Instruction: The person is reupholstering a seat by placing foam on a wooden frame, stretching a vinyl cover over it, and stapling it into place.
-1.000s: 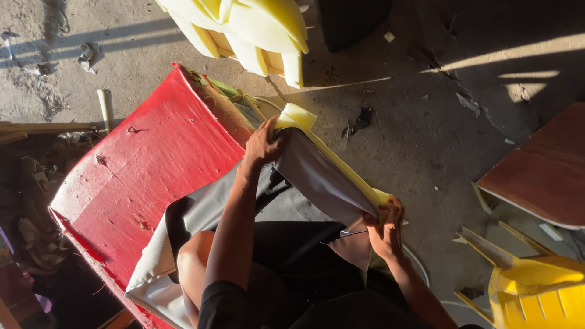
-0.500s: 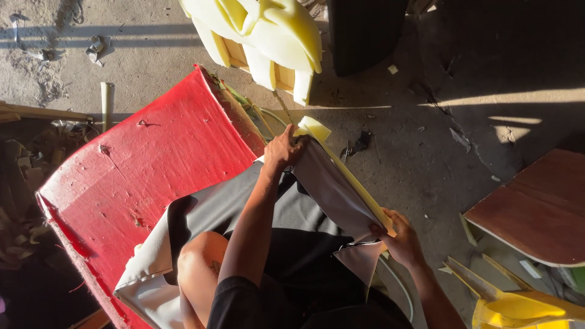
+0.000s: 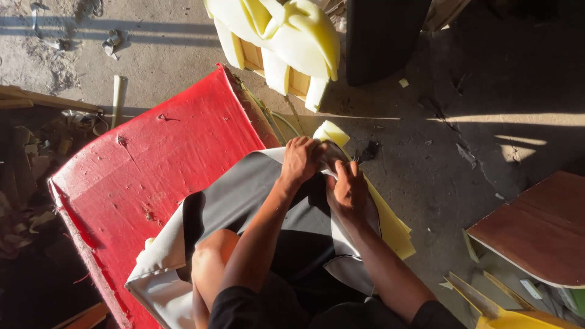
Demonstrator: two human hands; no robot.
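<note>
The person sat over a large red panel [image 3: 164, 170] that lay tilted on the concrete floor [image 3: 426, 158], with a sheet of dark grey cover fabric [image 3: 244, 183] draped across its near end and over the knee. The left hand [image 3: 300, 159] was clenched on the far top corner of the fabric, fingers [image 3: 314, 146] curled over the edge right where a block of yellow foam [image 3: 331, 131] stuck out. The right hand [image 3: 348, 189] lay just beside it, touching the fabric, fingers pressed down on the fold; whether it pinched the cloth or only held it flat could not be told.

Judging by how things lay, the covering work looked only partly done. One corner of the fabric was gathered at the foam edge, but most of the red panel showed bare, and the pale underside of the fabric hung loose and rumpled at the lower left. A thin strip of foam [image 3: 393, 228] showed along the right side, not yet wrapped.

Beyond the hands stood a wooden frame padded with yellow foam [image 3: 286, 42], a brown board [image 3: 536, 228] lay well apart at the right, and scraps littered the floor.
</note>
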